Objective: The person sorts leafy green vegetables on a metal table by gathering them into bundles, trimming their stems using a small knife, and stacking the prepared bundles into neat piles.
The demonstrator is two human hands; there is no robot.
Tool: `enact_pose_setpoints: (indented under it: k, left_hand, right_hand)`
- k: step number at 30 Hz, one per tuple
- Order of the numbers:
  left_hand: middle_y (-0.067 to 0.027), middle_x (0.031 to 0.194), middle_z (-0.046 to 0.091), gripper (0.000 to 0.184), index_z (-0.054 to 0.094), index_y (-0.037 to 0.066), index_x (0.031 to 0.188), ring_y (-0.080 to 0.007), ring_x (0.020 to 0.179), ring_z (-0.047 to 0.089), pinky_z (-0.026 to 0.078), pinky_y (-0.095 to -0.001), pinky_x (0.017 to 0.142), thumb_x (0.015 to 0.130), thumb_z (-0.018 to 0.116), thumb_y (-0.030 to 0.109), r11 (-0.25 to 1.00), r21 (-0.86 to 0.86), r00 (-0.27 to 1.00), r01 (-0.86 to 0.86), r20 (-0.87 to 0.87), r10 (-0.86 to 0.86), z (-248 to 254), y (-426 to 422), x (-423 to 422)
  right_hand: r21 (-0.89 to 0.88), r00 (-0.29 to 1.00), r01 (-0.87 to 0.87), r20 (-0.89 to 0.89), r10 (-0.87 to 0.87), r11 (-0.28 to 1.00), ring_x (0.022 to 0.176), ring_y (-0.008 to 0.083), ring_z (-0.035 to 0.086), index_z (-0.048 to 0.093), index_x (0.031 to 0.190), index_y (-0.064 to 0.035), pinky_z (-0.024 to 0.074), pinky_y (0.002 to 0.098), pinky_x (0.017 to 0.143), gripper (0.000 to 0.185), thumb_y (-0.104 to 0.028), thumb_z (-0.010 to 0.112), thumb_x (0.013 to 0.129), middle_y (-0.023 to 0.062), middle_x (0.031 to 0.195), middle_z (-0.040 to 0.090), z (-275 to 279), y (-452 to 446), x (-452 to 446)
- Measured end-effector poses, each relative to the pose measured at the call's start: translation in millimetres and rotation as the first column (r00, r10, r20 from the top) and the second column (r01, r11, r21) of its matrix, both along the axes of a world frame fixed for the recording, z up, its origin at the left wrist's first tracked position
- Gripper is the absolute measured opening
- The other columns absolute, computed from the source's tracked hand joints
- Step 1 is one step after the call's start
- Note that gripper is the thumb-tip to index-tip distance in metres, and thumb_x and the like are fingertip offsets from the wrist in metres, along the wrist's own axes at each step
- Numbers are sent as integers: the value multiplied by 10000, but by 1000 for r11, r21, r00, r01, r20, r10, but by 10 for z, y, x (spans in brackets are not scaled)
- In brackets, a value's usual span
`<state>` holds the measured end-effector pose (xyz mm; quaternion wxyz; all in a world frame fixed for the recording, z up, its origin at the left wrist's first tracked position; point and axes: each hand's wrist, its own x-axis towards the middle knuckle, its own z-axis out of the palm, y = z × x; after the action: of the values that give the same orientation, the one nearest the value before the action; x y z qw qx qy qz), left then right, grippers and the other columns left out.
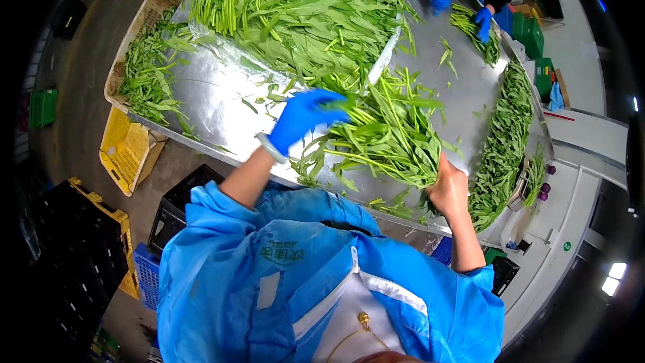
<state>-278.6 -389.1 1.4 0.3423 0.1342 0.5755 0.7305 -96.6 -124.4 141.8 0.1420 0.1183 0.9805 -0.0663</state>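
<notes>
A bunch of leafy green stems (390,138) lies across the near part of the metal table (208,94). My right hand (449,188), bare, is wrapped round the right end of this bunch. At its left side is my left hand (306,117), in a blue glove; its fingers reach toward the stems and are smeared by motion, so their grip is unclear. Beyond my hands a large heap of the same greens (302,20) rests on clear plastic sheeting. Loose leaves are scattered on the metal near my left hand.
Across the table, a co-worker's blue-gloved hands (484,23) are at a small bunch (470,27). A long row of greens (505,141) lines the right edge. A basket of greens (124,60) stands left, above a yellow crate (127,151). Black crates (181,205) stand below.
</notes>
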Motion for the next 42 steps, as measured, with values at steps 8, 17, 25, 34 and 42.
enact_pose_setpoints:
  k: [8,17,25,34,42]
  left_hand:
    - [-101,909,642,218,655,63,1053,-219,759,625,506,-309,683,866,550,29,915,-102,816,-390,-499,292,-388,-33,10]
    - [-78,951,661,359,611,-37,1103,-128,848,586,480,-288,789,794,724,107,983,140,938,121,309,-160,-179,341,204]
    - [-90,987,664,315,589,-19,1112,-145,871,630,507,-253,781,820,663,75,944,-6,906,-331,276,320,-479,-329,-422]
    - [-101,932,674,330,644,4,1025,-214,860,654,532,-358,769,724,529,-65,934,234,880,-271,-334,339,-274,129,-205]
    - [-104,1378,446,691,351,34,1402,-179,1208,472,434,-301,966,815,709,103,972,184,972,148,153,-177,-299,109,-49]
  right_hand:
    - [-27,997,-68,-42,67,997,730,372,625,529,1149,41,510,424,610,637,21,685,531,202,826,622,-120,72,125]
    - [123,917,-359,-136,374,925,632,284,561,536,1223,-10,473,379,569,764,45,622,466,110,758,532,-53,-180,25]
    - [22,970,-210,-123,211,977,674,351,580,543,1144,18,491,400,601,693,104,605,460,152,776,567,75,-54,195]
    - [-92,963,-249,-126,236,964,662,327,580,542,1172,-1,485,409,584,704,42,631,474,134,750,550,23,-70,61]
    - [-164,986,-137,-115,119,977,743,369,616,541,1143,-9,503,417,640,584,17,669,574,181,845,617,4,-95,83]
